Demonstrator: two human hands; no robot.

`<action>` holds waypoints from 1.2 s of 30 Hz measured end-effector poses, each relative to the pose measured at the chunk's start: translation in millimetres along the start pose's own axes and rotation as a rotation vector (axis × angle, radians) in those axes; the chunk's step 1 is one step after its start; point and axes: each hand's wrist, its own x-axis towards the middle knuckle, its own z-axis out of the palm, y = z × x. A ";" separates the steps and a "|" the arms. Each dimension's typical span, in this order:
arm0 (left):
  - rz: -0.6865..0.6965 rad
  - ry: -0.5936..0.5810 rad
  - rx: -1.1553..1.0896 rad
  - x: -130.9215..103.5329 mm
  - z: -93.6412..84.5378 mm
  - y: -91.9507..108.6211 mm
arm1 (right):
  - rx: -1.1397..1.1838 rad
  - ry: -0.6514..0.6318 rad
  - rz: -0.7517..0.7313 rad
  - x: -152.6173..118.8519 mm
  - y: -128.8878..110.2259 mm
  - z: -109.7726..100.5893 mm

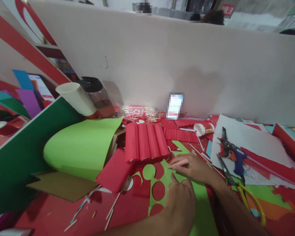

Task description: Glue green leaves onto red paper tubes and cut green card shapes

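Both hands rest flat on the light-green paper sheet (201, 209), already punched with round holes, at the table's near edge: the left hand (180, 200) presses it with loosely curled, empty fingers, while the right hand (193, 168) spreads flat, apparently steadying it beside the pleated red paper (146, 141).

Both hands lay on the cut sheet (201, 209) at the table's near edge, the right hand (195, 168) at one o'clock of the left hand (180, 201). The pleated paper (146, 141) sat at eleven o'clock of them. Scissors (238, 185) and the glue gun (234, 155) lay at three o'clock (side by side), the cup (75, 98) far off at ten.
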 end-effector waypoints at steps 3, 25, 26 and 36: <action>-0.022 0.003 0.007 -0.7 2.3 0.6 | 0.031 0.052 0.010 -4.8 -1.0 -2.4; -0.035 -0.108 -0.024 2.2 -3.8 -0.4 | 0.165 0.201 0.072 -14.9 15.6 31.4; -0.038 -0.094 -0.020 1.9 -1.8 -0.4 | 0.169 0.212 0.078 -14.8 15.8 31.3; -0.035 0.057 0.003 0.3 15.1 1.6 | 0.127 0.226 0.050 -15.7 18.8 30.3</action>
